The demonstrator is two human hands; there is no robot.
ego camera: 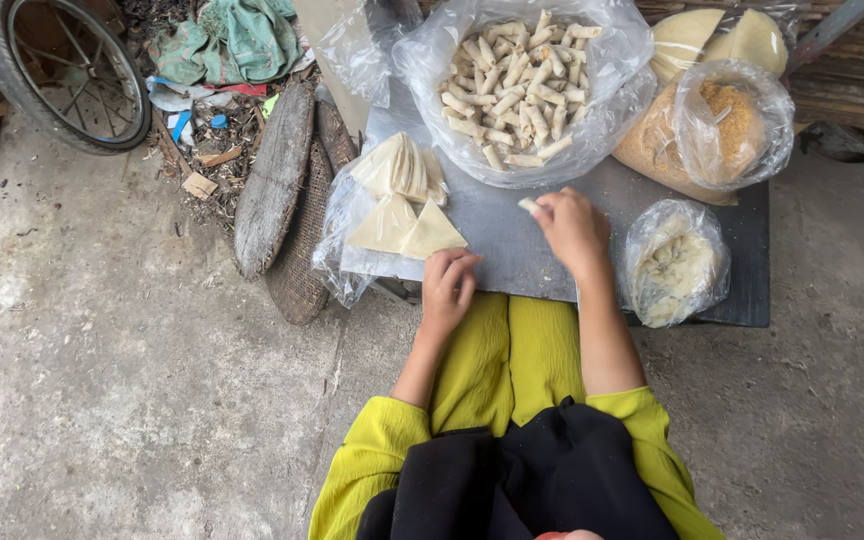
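Our right hand [572,228] fingers pinch a rolled pastry [529,206] above the desk [512,250]; left hand [449,285] fingers curl together beside triangular wrappers [407,232].

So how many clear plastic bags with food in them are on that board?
4. A big bag of rolls at top centre, a bag of brown crumbs to its right, a small bag below that, and a bag of triangular wrappers at left. More may be hidden.

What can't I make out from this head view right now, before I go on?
- Right hand: holds a small pale roll; fingers cover most of it.
- Left hand: curled, so anything under it is hidden.
- Small bag: crinkled plastic blurs the pale contents.
- Flat pale sheets: cut off by the top edge.
- Wheel: cut off at the top left corner.
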